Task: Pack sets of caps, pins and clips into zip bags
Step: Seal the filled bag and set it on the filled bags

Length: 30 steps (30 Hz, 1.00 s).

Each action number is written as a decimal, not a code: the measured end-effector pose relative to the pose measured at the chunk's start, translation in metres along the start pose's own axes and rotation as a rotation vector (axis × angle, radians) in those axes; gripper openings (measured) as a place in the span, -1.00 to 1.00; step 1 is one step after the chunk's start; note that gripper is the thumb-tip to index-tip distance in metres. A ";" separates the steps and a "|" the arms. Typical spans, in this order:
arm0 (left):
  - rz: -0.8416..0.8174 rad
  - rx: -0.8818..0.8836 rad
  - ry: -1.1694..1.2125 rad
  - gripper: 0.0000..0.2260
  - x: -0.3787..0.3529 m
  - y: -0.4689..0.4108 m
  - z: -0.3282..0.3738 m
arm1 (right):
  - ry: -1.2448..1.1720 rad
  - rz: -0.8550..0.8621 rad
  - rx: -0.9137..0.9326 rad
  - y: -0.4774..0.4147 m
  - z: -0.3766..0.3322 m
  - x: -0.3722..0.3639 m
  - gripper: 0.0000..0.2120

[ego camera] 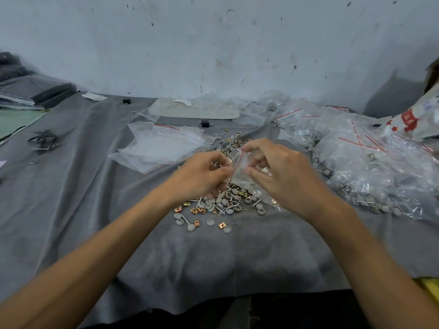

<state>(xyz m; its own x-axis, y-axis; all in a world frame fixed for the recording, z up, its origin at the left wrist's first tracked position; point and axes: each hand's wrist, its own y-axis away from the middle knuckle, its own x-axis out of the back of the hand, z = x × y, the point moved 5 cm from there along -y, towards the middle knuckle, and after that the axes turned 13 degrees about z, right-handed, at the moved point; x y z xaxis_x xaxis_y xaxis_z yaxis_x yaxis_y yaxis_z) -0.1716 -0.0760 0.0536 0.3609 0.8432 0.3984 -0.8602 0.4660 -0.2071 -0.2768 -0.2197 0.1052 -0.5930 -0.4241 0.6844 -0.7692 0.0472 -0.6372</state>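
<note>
Both hands hold one small clear zip bag with a red seal line, just above the table's middle. My left hand pinches its left edge near the mouth. My right hand grips its top and right side, fingers curled around it. Some parts show inside the bag, blurred. Under the hands lies a loose heap of grey caps, white pins and copper-coloured square clips on the grey cloth.
A stack of empty zip bags lies behind my left hand. A big mound of filled bags covers the right side. Black ties lie at the far left. A white tray stands at the back by the wall.
</note>
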 end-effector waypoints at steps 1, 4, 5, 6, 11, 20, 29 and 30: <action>-0.025 0.049 0.062 -0.90 -0.004 0.000 -0.003 | -0.023 0.010 -0.031 0.001 0.004 -0.001 -0.62; -0.019 0.153 0.206 -0.86 -0.012 -0.003 -0.013 | -0.103 0.044 -0.152 0.004 0.018 -0.006 -0.62; -0.020 0.173 0.247 -0.85 -0.015 -0.004 -0.016 | -0.104 0.067 -0.163 0.006 0.023 -0.007 -0.68; -0.035 0.188 0.282 -0.84 -0.018 -0.004 -0.020 | -0.097 0.094 -0.158 0.007 0.027 -0.009 -0.76; -0.019 0.136 0.081 -0.67 -0.017 -0.007 -0.043 | 0.071 0.205 -0.117 0.021 0.049 -0.023 -0.85; 0.023 -0.177 -0.742 -0.78 -0.029 -0.003 -0.083 | 0.091 0.369 -0.331 0.071 0.065 -0.080 -0.80; -0.069 -0.184 -0.743 -0.62 -0.041 -0.010 -0.078 | 0.019 0.427 -0.382 0.077 0.071 -0.093 -0.82; -0.061 -0.191 -0.749 -0.65 -0.041 -0.011 -0.077 | 0.010 0.427 -0.380 0.077 0.071 -0.094 -0.81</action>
<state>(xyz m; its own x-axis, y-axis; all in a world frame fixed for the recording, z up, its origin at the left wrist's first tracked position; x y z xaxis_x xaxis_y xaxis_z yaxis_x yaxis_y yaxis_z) -0.1492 -0.0946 -0.0294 0.0076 0.4404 0.8978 -0.7451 0.6013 -0.2886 -0.2637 -0.2406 -0.0333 -0.8707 -0.2877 0.3989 -0.4915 0.5352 -0.6870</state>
